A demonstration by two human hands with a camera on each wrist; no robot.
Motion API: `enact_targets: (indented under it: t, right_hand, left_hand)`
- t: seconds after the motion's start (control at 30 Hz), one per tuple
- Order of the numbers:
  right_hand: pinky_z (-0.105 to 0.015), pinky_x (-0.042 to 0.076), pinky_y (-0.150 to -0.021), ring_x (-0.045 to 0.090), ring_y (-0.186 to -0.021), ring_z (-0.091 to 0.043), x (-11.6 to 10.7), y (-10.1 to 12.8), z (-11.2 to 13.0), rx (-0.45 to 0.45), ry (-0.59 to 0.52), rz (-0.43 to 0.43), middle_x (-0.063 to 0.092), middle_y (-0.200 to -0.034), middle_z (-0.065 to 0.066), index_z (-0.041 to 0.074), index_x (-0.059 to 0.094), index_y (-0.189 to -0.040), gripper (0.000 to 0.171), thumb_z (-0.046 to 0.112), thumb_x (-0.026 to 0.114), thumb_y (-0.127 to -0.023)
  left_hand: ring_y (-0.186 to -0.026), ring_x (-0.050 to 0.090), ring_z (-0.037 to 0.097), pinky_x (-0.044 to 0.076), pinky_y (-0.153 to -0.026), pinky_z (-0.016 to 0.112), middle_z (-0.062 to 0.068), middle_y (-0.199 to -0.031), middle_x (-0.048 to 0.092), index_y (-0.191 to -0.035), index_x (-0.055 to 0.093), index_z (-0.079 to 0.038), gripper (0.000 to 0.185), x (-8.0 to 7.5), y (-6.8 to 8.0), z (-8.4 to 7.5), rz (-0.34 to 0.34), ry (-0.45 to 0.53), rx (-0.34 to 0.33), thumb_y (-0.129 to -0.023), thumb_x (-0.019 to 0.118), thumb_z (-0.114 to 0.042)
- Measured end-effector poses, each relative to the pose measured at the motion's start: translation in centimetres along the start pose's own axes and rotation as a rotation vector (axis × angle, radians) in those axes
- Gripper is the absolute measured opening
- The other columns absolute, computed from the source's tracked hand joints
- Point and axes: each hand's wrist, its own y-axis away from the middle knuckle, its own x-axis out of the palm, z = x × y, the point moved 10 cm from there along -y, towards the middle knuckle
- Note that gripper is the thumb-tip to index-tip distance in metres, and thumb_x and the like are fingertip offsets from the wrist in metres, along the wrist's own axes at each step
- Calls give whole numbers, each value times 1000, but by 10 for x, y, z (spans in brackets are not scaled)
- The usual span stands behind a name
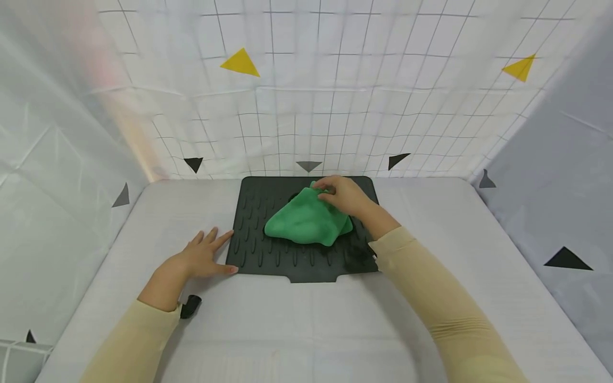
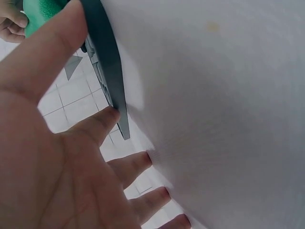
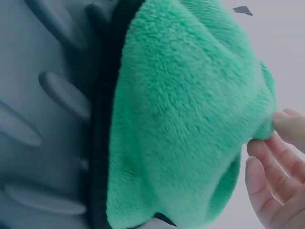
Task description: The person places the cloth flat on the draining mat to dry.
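A fluffy green cloth (image 1: 304, 221) with a dark edging (image 3: 102, 119) lies bunched on a black ribbed rubber mat (image 1: 254, 213). My right hand (image 1: 348, 196) pinches the cloth at its far right part between thumb and fingers; in the right wrist view a fold of the cloth (image 3: 186, 105) is drawn up toward the fingertips. At the mat's left side, my left hand (image 1: 203, 258) is spread out, its thumb and index finger touching the rim. The left wrist view has the thumb and index finger (image 2: 95, 126) against the mat's edge (image 2: 112, 62), the other fingertips on the white surface.
The mat rests on a white-covered table (image 1: 268, 330), with a tab at its near edge. A white gridded sheet (image 1: 306, 122) with yellow and black triangles hangs behind. Pale sheets (image 1: 565, 175) close off both sides. A small black object (image 1: 190, 307) sits by the left cuff.
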Motion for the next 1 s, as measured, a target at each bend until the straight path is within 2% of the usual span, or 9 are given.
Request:
enact_targets:
  t: [0.33,0.57,0.77,1.0]
  right_hand:
    - [-45,50,-92,61,-113,-26,-26,18,4,-24,-16,2,61,-130,-7,17,62,-136,37,22,65,-100]
    - [-45,51,-87,62,-109,-24,-44,37,8,-67,8,-18,59,-136,-5,14,62,-136,38,21,66,-99]
    - [-46,51,-85,62,-107,-26,-53,51,-6,-48,39,-53,60,-135,-7,13,62,-136,38,19,65,-99]
    - [-43,51,-78,61,-103,-25,-50,65,-27,5,37,-48,61,-133,-9,12,61,-137,38,20,65,-100]
  left_hand:
    - [-142,7,62,16,-107,77,34,-160,12,-159,25,-12,102,-2,0,-1,2,2,3,-84,70,-63]
    - [-142,9,62,18,-106,77,34,-160,14,-159,26,-11,101,-3,0,0,-10,6,6,-84,70,-63]
    - [-143,9,62,20,-105,78,33,-160,14,-159,27,-12,101,-3,-2,1,-13,22,6,-84,71,-63]
    - [-143,11,61,22,-105,77,34,-159,15,-158,28,-8,101,-5,-2,-3,-12,38,2,-83,74,-58]
